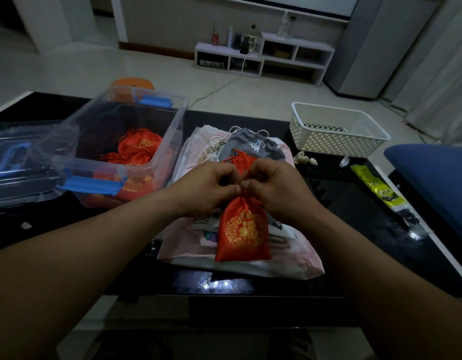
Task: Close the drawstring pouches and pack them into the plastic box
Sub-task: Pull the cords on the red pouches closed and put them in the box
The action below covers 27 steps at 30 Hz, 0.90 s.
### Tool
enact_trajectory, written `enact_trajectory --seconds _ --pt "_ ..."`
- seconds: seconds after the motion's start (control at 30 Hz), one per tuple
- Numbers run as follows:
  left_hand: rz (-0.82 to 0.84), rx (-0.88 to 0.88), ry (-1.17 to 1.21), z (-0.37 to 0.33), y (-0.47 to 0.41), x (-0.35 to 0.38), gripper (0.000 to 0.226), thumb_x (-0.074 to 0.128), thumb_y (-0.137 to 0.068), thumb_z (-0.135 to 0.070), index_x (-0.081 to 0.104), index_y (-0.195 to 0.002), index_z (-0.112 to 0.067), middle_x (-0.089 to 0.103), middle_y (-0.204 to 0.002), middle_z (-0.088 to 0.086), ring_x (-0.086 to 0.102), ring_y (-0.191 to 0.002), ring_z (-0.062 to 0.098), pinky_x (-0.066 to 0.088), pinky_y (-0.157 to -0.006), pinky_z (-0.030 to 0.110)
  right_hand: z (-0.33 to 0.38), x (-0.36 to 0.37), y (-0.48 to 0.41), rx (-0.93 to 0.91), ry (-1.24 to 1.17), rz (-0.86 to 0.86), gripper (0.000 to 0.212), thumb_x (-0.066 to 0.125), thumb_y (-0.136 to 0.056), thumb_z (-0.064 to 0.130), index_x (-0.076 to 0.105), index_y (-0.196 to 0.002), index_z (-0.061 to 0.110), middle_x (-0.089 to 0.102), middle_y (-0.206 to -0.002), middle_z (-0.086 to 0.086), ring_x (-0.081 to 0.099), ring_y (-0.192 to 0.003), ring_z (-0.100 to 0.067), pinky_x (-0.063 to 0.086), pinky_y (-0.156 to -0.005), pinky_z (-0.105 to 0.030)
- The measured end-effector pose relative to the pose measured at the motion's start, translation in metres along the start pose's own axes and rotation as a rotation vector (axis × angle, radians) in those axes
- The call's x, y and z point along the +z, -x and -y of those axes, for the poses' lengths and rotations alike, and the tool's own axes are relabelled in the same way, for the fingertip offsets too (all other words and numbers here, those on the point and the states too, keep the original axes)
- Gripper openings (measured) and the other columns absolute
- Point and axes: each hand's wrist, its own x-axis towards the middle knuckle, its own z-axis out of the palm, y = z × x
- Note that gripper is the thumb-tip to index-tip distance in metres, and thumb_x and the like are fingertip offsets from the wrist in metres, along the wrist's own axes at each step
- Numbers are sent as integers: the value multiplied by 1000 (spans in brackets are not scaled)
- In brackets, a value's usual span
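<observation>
A red satin drawstring pouch [242, 231] with gold embroidery hangs over the pile in the middle of the table. My left hand [209, 188] and my right hand [274, 189] both pinch its gathered neck and red cords, thumbs touching. Under it lie a grey unicorn-print pouch [253, 148] and pale pink pouches [188, 245] with white cords. The clear plastic box [170, 131] with blue latches stands at the left, with several red pouches [140, 148] inside.
The box's clear lid [19, 165] lies at the far left on the black table [354, 203]. A white perforated basket [336, 131] stands back right. A green-yellow packet [377, 188] and a blue chair seat [437, 172] are on the right.
</observation>
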Motion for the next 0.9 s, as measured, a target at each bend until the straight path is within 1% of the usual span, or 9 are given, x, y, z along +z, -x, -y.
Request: enact_trajectory --seconds 0.13,0.27,0.37,0.53,0.63,0.67,0.73,0.8,0.9 --pt "46 -34 42 -5 3 -3 12 72 -96 -16 65 -86 -14 63 -74 -3 58 -62 3 50 -59 23 0 1 1 23 -55 23 6 76 -90 14 71 -88 16 74 -82 -6 71 -78 -25 59 -74 -50" --pt "92 -50 69 -7 3 -7 15 72 -96 -17 63 -85 -14 60 -71 -7 57 -63 5 48 -59 22 -1 2 1 60 -144 40 6 75 -90 17 70 -87 20 76 -82 -9 73 -77 -32 60 -72 -57" --pt "104 -66 127 -8 4 -8 16 70 -98 -17 61 -85 -12 59 -68 -7 56 -60 5 48 -57 21 -2 2 0 80 -178 40 8 72 -83 30 69 -86 24 76 -82 -7 74 -77 -30 60 -72 -59" --pt "82 -50 233 -9 7 -7 17 66 -100 -15 57 -88 -6 58 -74 2 57 -67 17 52 -63 38 -6 3 0 160 -248 29 5 71 -82 32 69 -83 29 74 -79 -6 74 -78 -32 60 -74 -63" --pt "98 -70 236 -8 7 -8 16 64 -101 -15 56 -91 -5 61 -82 8 60 -75 22 57 -72 53 -7 1 1 231 -319 20 14 73 -90 20 70 -79 26 73 -79 -6 73 -78 -32 60 -78 -63" --pt "103 -69 212 -8 7 -8 16 64 -102 -16 57 -91 -6 61 -83 7 60 -75 20 57 -72 53 -7 0 1 245 -324 21 16 72 -93 16 69 -79 23 73 -80 -8 73 -80 -35 61 -78 -61" --pt "98 -52 146 -8 7 -8 17 63 -102 -17 56 -91 -7 61 -81 1 58 -73 11 54 -66 40 -9 -1 1 265 -329 6 17 70 -95 13 69 -80 19 72 -81 -12 72 -79 -37 60 -76 -58" --pt "84 -34 72 -8 6 -8 18 62 -102 -18 55 -91 -6 59 -81 -3 53 -71 5 49 -66 26 -12 -3 0 296 -359 -10 19 68 -95 13 70 -78 19 69 -74 -9 66 -71 -29 58 -73 -54" --pt "72 -36 38 -7 6 -8 18 61 -103 -17 54 -91 -5 58 -83 -4 52 -71 3 47 -67 22 -15 -4 0 336 -400 -14 20 67 -96 13 71 -78 20 67 -72 -5 63 -70 -23 54 -70 -47"
